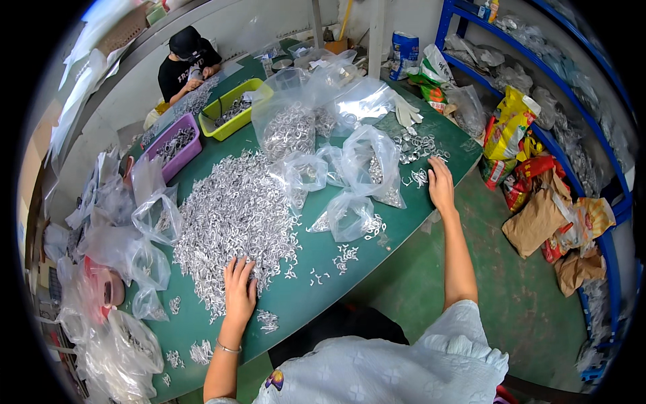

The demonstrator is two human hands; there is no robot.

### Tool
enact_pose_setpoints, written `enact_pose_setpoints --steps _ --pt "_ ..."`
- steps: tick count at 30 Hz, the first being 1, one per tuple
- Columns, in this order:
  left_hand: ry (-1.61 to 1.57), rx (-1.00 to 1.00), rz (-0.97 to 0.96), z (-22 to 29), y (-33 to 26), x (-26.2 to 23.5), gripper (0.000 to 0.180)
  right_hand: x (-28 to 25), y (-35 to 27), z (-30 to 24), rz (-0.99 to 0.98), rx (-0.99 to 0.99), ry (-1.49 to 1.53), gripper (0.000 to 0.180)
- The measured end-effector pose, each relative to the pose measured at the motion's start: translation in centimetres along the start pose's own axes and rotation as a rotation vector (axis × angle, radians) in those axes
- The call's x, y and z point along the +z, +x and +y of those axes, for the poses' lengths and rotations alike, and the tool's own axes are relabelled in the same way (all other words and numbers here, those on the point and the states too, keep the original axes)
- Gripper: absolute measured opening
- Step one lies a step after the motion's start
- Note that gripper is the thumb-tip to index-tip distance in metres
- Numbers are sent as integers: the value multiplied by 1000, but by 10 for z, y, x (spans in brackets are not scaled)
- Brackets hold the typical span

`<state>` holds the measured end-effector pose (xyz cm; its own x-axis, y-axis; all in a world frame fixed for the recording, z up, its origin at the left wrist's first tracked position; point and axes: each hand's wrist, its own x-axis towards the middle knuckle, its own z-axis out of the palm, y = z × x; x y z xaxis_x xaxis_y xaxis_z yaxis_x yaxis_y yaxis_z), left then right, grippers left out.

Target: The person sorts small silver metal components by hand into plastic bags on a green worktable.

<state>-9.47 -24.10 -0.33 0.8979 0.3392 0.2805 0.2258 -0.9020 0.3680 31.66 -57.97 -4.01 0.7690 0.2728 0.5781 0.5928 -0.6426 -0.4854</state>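
Work surface seen from above. Nearest, the left hand [239, 286] lies open, fingers slightly spread, on the near edge of a large heap of small silver metal pieces [232, 215]; its palm is hidden, as is anything beneath it. The heap covers the middle of a green table [306, 306], its pieces too many to count; several small clusters lie apart along the near side. Farther along, the right hand [441, 183] is open, palm down at the table's right edge, beside a loose group of pieces [418, 178]; contact with them cannot be told. Clear plastic bags [350, 215] crowd the centre, overlapping too much for a sure count. Beyond the heap stand two bins, one purple [186, 161] and one lime green [229, 128], both holding metal pieces. One white glove [407, 112] lies at the far right. To the right, a green floor [498, 269] meets one blue shelf unit [444, 23], cut off by the dark rim. Farthest, one seated co-worker [176, 71] is partly hidden by the table.
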Motion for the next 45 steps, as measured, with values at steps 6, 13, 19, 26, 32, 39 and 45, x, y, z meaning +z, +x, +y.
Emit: enact_pose_setpoints --steps 6,13,19,26,32,39,45 --pt "-3 -11 2 4 1 -1 38 1 -9 -5 -107 -17 -216 29" --pt "-3 -12 8 -2 -2 2 38 14 -15 -34 -61 23 -60 42" --pt "-13 -8 14 1 0 0 37 30 -21 -36 -194 -54 2 30" --pt "-30 7 33 0 1 3 37 20 -32 -37 -206 -61 117 23" --pt "-9 34 50 -5 -1 2 38 11 -26 -49 -124 -149 107 23" --pt "-8 20 114 -12 -5 4 38 -30 -55 -178 309 -258 303 21" --pt "35 24 124 -27 -8 0 40 0 -84 -283 -648 -458 698 29"
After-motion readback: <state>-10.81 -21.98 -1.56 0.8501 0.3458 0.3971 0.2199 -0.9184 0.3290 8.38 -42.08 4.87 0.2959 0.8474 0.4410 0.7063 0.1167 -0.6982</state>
